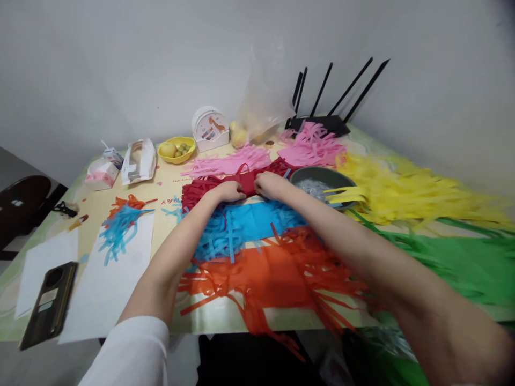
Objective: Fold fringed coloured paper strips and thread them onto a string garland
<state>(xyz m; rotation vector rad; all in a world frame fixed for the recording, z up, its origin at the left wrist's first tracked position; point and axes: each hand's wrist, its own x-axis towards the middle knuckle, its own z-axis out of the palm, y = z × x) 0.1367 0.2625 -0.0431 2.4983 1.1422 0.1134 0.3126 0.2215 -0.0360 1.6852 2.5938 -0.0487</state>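
Note:
Both hands are out in front of me at the dark red fringed paper (248,183), whose plain middle band shows between them. My left hand (231,191) has its fingers curled on the left part of that band. At the band's right end, my right hand (272,186) grips it with bent fingers. Strips of the red fringe spread out beyond both hands. Nearer to me lies blue fringed paper (257,219), then orange fringed paper (273,273) whose strips hang over the table edge. Behind the red one are pink fringed papers (237,162).
Right of my hands stand a dark bowl (322,174) with clear plastic, yellow fringe (402,187) and green fringed paper (462,265). Behind are a router (322,125), plastic bag (263,102) and fruit bowl (189,155). At left lie a phone (50,303) and blue-orange tassels (123,220).

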